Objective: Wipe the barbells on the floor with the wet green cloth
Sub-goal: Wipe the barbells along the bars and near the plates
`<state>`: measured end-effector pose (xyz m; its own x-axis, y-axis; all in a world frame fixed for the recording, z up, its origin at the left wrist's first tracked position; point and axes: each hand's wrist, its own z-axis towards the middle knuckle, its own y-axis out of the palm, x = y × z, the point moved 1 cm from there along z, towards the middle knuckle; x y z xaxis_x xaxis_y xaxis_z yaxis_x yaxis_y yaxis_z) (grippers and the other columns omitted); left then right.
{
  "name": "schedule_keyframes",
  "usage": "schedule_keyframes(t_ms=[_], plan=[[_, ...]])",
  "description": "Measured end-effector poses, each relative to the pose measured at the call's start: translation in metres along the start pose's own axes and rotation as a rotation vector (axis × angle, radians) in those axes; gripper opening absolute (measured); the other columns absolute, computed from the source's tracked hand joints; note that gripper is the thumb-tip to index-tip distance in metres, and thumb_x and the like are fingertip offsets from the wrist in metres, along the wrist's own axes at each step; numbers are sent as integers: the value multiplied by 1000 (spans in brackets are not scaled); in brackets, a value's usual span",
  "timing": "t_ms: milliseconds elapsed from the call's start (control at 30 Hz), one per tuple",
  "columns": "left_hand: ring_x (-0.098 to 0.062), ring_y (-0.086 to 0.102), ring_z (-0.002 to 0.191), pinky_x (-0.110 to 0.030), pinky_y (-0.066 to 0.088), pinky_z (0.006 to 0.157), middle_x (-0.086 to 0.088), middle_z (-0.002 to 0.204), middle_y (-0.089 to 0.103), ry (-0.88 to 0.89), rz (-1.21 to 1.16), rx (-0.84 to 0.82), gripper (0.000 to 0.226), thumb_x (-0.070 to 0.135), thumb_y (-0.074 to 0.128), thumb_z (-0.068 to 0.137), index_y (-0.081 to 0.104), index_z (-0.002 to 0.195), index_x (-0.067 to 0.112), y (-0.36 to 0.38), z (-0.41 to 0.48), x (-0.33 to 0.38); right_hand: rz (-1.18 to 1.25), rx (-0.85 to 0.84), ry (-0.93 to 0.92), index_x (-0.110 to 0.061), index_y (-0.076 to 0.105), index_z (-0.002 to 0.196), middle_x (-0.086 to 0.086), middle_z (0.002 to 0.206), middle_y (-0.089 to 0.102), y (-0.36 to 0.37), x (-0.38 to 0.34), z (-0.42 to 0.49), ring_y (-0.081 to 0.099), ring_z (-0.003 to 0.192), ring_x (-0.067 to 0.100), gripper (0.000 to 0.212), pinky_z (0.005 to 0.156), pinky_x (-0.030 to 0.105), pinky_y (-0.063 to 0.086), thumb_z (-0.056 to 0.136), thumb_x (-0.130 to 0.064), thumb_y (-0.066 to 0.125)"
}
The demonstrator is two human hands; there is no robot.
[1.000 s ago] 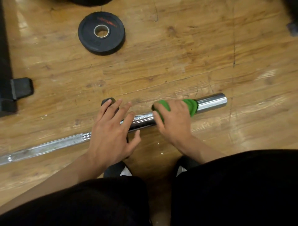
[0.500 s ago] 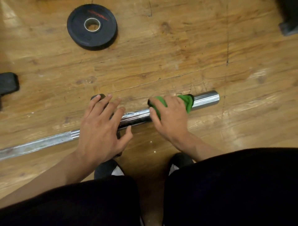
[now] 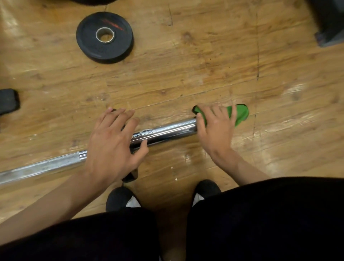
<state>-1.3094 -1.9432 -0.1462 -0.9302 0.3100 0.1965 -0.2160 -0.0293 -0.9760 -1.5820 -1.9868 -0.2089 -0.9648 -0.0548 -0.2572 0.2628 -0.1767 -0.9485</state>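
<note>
- Barbell [image 3: 167, 130] lies on the floor across mid-frame, from the left edge to right of centre, and bars any low pass across it.
- Left hand [image 3: 111, 143] rests flat on the bar. Right hand [image 3: 216, 130] holds the green cloth [image 3: 240, 113] over the bar's end. The chrome between them is open.
- Weight plate [image 3: 104, 37] is at upper left, with bare floor [image 3: 195, 74] between it and the bar.
- Black block [image 3: 8, 101] sits at the left edge. Dark object [image 3: 329, 24] at upper right is possibly a rack foot.
- Shoes [image 3: 121, 199] crowd the lower centre.

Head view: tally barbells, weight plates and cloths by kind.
Barbell: 1
Weight plate: 1
Green cloth: 1
Total: 3
Dark shape cut off at the top edge not counted: cannot tell what it is.
</note>
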Motion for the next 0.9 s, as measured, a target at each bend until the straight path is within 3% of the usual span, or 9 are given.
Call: schedule_keyframes(t_ms=[133, 233, 333, 400, 467, 567, 700, 767, 900], plan=[[-39, 57, 130, -51, 32, 121, -19, 134, 65, 6, -9, -24, 57, 46, 56, 89, 68, 122, 2, 0, 5, -2, 120, -79, -271, -21, 69, 129, 1, 108, 71, 9, -51, -8, 65, 103, 23, 36, 108, 47, 37, 105, -33, 45], [-38, 57, 130, -51, 31, 121, -19, 135, 65, 8, -7, -43, 59, 48, 54, 90, 68, 124, 2, -2, 8, -8, 417, -69, -188, -15, 61, 140, 6, 116, 66, -3, -55, 2, 60, 105, 20, 36, 94, 33, 44, 109, -24, 46], [-37, 57, 130, -51, 31, 123, -17, 136, 64, 10, -12, -56, 60, 50, 53, 91, 67, 126, 3, -2, 10, -10, 636, -52, -154, -10, 53, 148, 12, 125, 61, -23, -44, 9, 56, 109, 13, 39, 94, 15, 43, 109, -12, 48], [-36, 57, 131, -50, 31, 123, -17, 137, 63, 9, -15, -70, 61, 50, 52, 92, 66, 127, 3, -1, 11, -11, 445, -55, -215, -15, 57, 145, 12, 125, 62, -22, -22, 14, 57, 112, 20, 39, 110, 28, 41, 108, -17, 47], [-36, 57, 131, -50, 31, 122, -16, 138, 63, 9, -15, -76, 61, 51, 51, 92, 66, 127, 3, -2, 13, -12, 87, -63, -233, -20, 63, 137, 11, 123, 66, -15, 5, 14, 59, 118, 28, 37, 127, 51, 18, 106, -25, 45], [-36, 57, 130, -52, 34, 121, -17, 137, 64, 12, -6, -64, 60, 51, 52, 92, 67, 126, 3, -2, 13, -12, -18, -38, -65, -18, 67, 128, 15, 135, 63, -10, 34, 13, 54, 133, 30, 36, 130, 51, -1, 103, -23, 42], [-36, 57, 130, -52, 34, 120, -16, 138, 63, 7, 3, -74, 59, 51, 53, 92, 67, 125, 5, -2, 11, -10, 62, 4, 70, -14, 68, 127, 9, 123, 70, -8, 3, 8, 61, 122, 28, 41, 125, 55, 24, 102, -20, 36], [-37, 56, 131, -52, 34, 120, -16, 139, 62, -2, 13, -84, 59, 52, 53, 92, 67, 125, 5, -2, 10, -7, 114, -64, -82, -19, 67, 130, 4, 121, 71, 0, -45, -5, 63, 115, 24, 41, 120, 52, 33, 101, -23, 37], [-37, 55, 130, -50, 33, 119, -16, 141, 60, -15, 4, -81, 57, 51, 52, 92, 67, 126, 7, -6, 5, -1, 131, -196, -500, -23, 56, 148, 9, 135, 63, 12, -101, -23, 61, 114, 28, 47, 104, 46, 41, 103, -34, 43]])
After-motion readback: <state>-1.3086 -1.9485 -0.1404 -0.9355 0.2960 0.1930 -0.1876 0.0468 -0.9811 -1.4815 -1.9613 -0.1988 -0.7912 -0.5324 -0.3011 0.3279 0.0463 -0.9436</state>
